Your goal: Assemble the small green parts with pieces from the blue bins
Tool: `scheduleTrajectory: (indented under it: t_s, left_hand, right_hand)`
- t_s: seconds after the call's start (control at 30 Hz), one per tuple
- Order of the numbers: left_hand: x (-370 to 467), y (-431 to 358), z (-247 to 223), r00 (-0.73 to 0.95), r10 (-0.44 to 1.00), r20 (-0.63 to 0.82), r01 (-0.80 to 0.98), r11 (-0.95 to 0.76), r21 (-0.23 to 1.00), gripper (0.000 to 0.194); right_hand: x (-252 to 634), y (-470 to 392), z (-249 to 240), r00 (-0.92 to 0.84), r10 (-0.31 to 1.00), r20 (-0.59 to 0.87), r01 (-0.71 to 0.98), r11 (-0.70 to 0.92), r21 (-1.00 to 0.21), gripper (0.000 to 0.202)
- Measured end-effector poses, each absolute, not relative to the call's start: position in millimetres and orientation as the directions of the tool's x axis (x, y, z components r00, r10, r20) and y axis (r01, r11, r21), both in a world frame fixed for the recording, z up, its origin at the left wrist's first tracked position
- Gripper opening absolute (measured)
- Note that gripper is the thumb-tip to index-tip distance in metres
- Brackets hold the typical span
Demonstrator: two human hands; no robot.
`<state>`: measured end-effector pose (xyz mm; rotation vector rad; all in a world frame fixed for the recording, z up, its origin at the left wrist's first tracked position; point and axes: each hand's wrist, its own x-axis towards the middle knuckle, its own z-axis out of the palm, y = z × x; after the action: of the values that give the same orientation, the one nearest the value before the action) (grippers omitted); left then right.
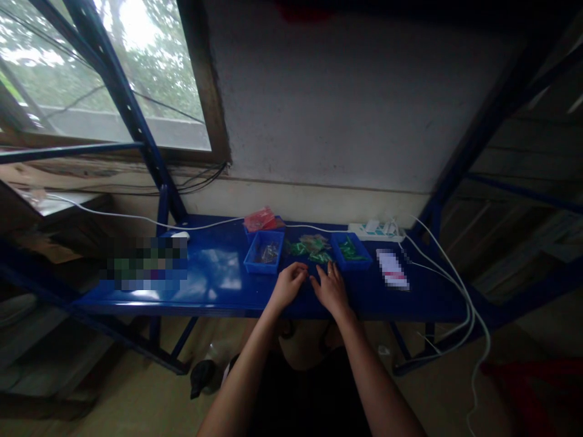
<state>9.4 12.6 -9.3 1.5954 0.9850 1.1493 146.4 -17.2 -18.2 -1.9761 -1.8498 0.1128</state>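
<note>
From the head camera: two bare hands meet near the front edge of a blue table. The left hand is curled, thumb and fingertips close together; the right hand lies palm down, fingers loosely spread. Whether either one pinches something small, I cannot tell. A heap of small green pieces and clear packets lies just beyond the fingertips, longer from left to right than front to back; the right hand seems nearer. The heap sits between two blue trays: the left tray holds clear or greyish pieces, the right tray green ones.
</note>
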Motion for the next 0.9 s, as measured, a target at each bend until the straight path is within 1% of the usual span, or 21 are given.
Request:
scheduleTrajectory:
  t_s: [0.07,0.13,0.27,0.4,0.53,0.6,0.67,0.77,0.8,0.9]
  left_hand:
    - [9.4,12.3,-9.1,0.243,0.940,0.240,0.098,-0.270,0.958,0.019]
    - [9.7,12.1,-9.0,0.241,0.940,0.244,0.097,-0.273,0.957,0.019]
    - [10.4,11.8,-9.2,0.248,0.935,0.254,0.099,-0.285,0.953,0.018]
    - [10.2,11.8,-9.6,0.244,0.934,0.261,0.106,-0.293,0.950,0.017]
    - [10.5,11.9,-9.9,0.256,0.928,0.271,0.130,-0.311,0.941,0.018]
    - [11.6,12.2,-10.9,0.232,0.924,0.304,0.174,-0.347,0.922,0.020]
    - [13.0,12.8,-12.8,0.197,0.917,0.347,0.213,-0.386,0.898,0.027]
    - [14.1,13.5,-16.0,0.235,0.898,0.373,0.209,-0.422,0.882,0.044]
    - [13.9,13.7,-16.6,0.264,0.893,0.364,0.206,-0.421,0.883,0.045]
    - [12.7,13.8,-15.4,0.307,0.900,0.309,0.210,-0.381,0.900,0.028]
  right_hand:
    - [146.6,-15.2,-20.9,0.123,0.966,0.228,0.926,-0.029,-0.375,0.050]
    - [148.7,-11.0,-27.4,0.138,0.952,0.274,0.905,-0.009,-0.425,0.050]
    - [153.8,0.9,-45.3,0.194,0.905,0.379,0.828,0.056,-0.558,0.047]
    - [158.2,8.3,-54.9,0.197,0.875,0.442,0.749,0.156,-0.644,0.049]
    - [163.9,4.4,-46.2,0.207,0.842,0.499,0.682,0.242,-0.691,0.048]
    - [167.6,-1.7,-37.4,0.219,0.815,0.536,0.652,0.287,-0.702,0.042]
    - [170.9,-9.0,-28.9,0.213,0.794,0.570,0.608,0.349,-0.713,0.034]
    - [173.7,-17.2,-21.3,0.180,0.811,0.557,0.513,0.405,-0.757,0.027]
    - [174.0,-18.6,-20.3,0.171,0.827,0.535,0.476,0.406,-0.780,0.025]
    - [173.5,-18.8,-20.3,0.161,0.877,0.452,0.348,0.378,-0.858,0.019]
